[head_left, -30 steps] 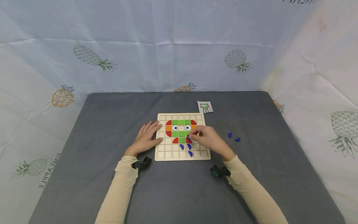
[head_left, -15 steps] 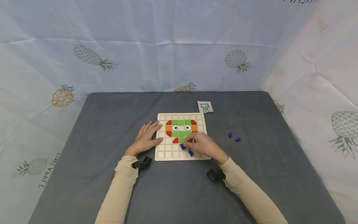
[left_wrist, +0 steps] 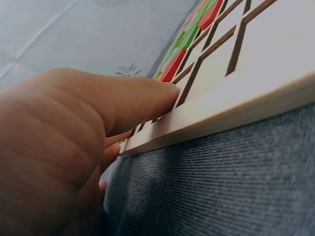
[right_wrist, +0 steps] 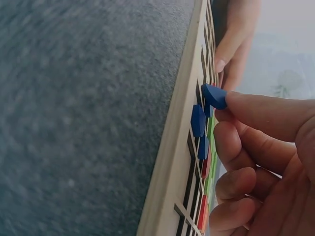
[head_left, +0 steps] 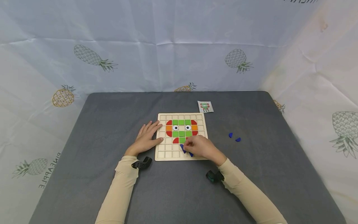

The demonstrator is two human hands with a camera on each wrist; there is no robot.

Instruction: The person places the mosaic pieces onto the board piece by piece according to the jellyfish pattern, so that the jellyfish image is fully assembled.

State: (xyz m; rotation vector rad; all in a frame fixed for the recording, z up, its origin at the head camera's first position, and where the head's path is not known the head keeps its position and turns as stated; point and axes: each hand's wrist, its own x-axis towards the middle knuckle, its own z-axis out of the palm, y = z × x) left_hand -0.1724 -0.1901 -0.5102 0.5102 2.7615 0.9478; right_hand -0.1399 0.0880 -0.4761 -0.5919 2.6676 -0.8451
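Note:
A square wooden grid board (head_left: 167, 155) lies on the grey table, holding red, green and orange tiles and two eye tiles. My left hand (head_left: 146, 138) rests at its left edge, fingers extended and thumb (left_wrist: 152, 96) touching the rim. Over the board's lower part, my right hand (head_left: 200, 146) pinches a blue rounded piece (right_wrist: 214, 96) between thumb and finger, tilted just above the grid. Beneath and beside it in the right wrist view are other blue pieces, one (right_wrist: 198, 121) nearer the rim. The right hand partly covers these pieces in the head view.
Two loose blue pieces, one (head_left: 230, 135) left of the other (head_left: 238, 139), lie on the table (head_left: 173, 193) right of the board. A small printed card (head_left: 205, 106) with a grid picture lies beyond the board's far right corner. Pineapple-print cloth (head_left: 167, 68) hangs behind.
My right hand has moved toward the board's near edge and slightly left, carrying a blue piece from beside the red and green tiles. The left hand has stayed in place.

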